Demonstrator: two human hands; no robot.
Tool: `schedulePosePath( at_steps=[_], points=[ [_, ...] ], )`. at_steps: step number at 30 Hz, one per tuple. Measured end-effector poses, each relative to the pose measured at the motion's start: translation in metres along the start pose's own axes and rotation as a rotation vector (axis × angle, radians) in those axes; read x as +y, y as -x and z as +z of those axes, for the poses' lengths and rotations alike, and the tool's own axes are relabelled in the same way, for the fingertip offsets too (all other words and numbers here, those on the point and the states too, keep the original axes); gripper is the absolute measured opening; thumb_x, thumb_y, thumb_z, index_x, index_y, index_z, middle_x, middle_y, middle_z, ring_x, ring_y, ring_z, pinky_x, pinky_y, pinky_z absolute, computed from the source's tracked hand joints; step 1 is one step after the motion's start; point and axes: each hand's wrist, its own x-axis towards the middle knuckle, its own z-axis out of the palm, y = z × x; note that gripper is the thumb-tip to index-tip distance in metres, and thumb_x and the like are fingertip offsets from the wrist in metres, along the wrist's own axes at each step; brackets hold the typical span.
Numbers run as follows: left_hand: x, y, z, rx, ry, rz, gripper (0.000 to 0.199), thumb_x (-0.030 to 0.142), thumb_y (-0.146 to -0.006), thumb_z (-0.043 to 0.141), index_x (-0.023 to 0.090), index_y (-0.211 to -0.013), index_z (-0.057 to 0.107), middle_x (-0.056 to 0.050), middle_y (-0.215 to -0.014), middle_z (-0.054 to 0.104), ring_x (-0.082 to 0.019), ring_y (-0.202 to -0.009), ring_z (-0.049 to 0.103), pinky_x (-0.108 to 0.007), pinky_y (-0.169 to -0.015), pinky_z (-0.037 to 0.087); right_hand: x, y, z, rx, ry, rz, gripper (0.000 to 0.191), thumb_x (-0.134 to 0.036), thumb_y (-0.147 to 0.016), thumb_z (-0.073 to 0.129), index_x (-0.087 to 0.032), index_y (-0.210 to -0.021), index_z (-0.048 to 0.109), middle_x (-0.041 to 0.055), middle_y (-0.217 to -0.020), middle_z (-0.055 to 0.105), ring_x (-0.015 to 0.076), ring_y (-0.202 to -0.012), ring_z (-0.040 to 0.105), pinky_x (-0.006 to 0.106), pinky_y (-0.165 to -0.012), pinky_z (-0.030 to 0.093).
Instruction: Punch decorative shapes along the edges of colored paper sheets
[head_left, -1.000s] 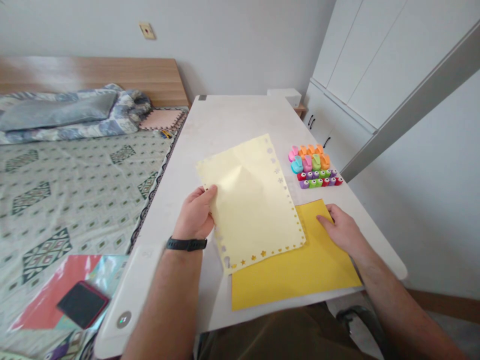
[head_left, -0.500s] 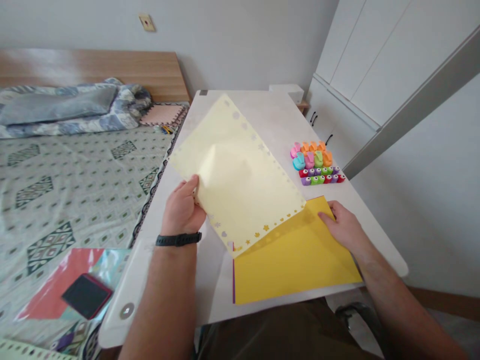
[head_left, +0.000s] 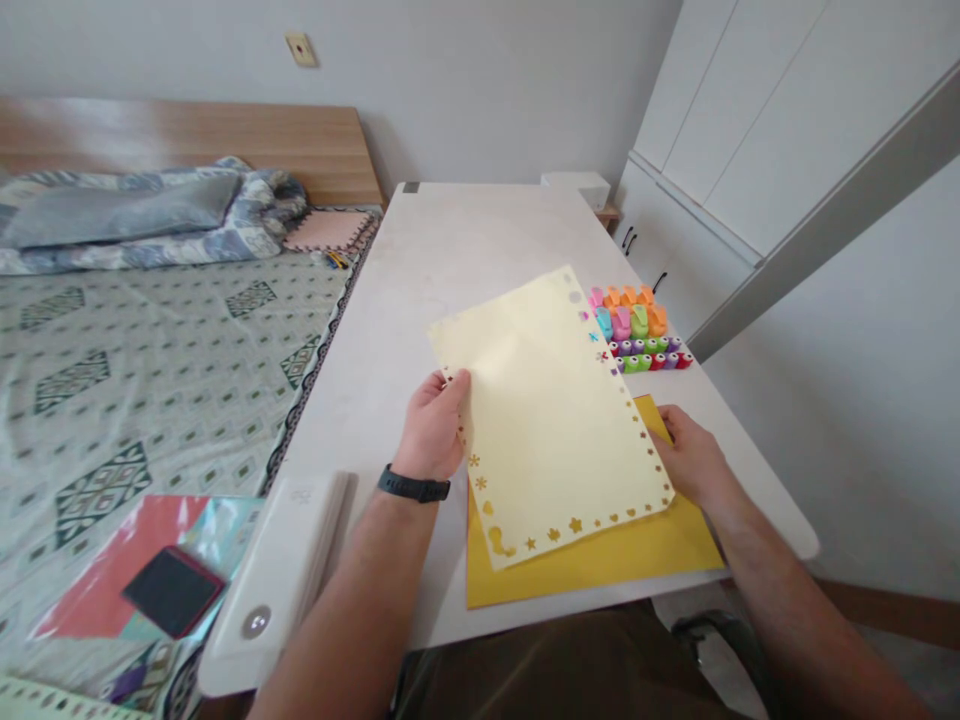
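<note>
My left hand [head_left: 435, 425], with a black band at its wrist, pinches the left edge of a cream sheet [head_left: 547, 400]. Shapes such as stars and flowers are cut along the sheet's borders. The sheet is tilted above a yellow sheet [head_left: 600, 560], which lies at the table's near edge and is partly covered. At the yellow sheet's right edge, my right hand [head_left: 686, 450] grips it, some fingers hidden. Just beyond the cream sheet's right side stand rows of colourful craft punches [head_left: 637, 320], a few partly covered by it.
A white device [head_left: 289, 560] lies on the white table's [head_left: 450, 230] near left corner. On the bed [head_left: 180, 370] at left are a dark tablet [head_left: 174, 590] and coloured plastic packets [head_left: 112, 570]. A white box [head_left: 577, 187] stands at the far end.
My left hand has moved right with the cream sheet, which has turned more upright and now covers more of the yellow sheet. The white device has come into fuller view. My right hand has barely moved.
</note>
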Motion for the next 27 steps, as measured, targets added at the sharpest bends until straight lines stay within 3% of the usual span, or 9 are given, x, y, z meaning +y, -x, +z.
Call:
schedulePosePath(
  at_steps=[8,14,20,27],
  points=[
    [-0.033,0.002,0.006,-0.084,-0.06,-0.079,0.035,0.033,-0.075,0.081,0.02,-0.099,0.059,-0.004,-0.09,0.076,-0.023,-0.083,0.075,-0.036,-0.074,0.06,0.005,0.002,0.005,0.02,0.075,-0.083,0.028,-0.041,-0.094,0.053,-0.026,-0.117,0.061,0.0077,-0.109,0.076,0.029,-0.093,0.071,0.038,-0.077,0.051],
    [-0.04,0.003,0.005,-0.128,-0.114,-0.048,0.035,0.035,-0.077,0.08,0.02,-0.101,0.059,-0.006,-0.097,0.076,-0.022,-0.085,0.075,-0.034,-0.073,0.059,0.005,-0.007,0.003,0.304,0.128,-0.266,0.052,-0.043,-0.091,0.057,-0.013,-0.133,0.056,0.0196,-0.12,0.066,0.0334,-0.108,0.062,0.048,-0.098,0.046],
    [-0.04,0.006,0.005,-0.21,-0.152,-0.04,0.035,0.04,-0.08,0.078,0.02,-0.102,0.06,-0.007,-0.099,0.076,-0.022,-0.087,0.075,-0.034,-0.075,0.059,-0.014,-0.019,-0.001,0.046,-0.187,-0.168,0.051,-0.053,-0.095,0.052,-0.021,-0.135,0.058,0.012,-0.121,0.07,0.0255,-0.098,0.068,0.04,-0.086,0.053],
    [-0.038,0.0,-0.002,-0.277,-0.168,-0.121,0.042,0.045,-0.079,0.081,0.018,-0.105,0.061,-0.01,-0.101,0.077,-0.022,-0.079,0.075,-0.034,-0.072,0.061,-0.026,-0.022,0.002,-0.135,-0.573,-0.155,0.033,-0.048,-0.089,0.066,-0.02,-0.106,0.065,0.006,-0.095,0.074,0.0199,-0.081,0.067,0.034,-0.075,0.053]
  ],
)
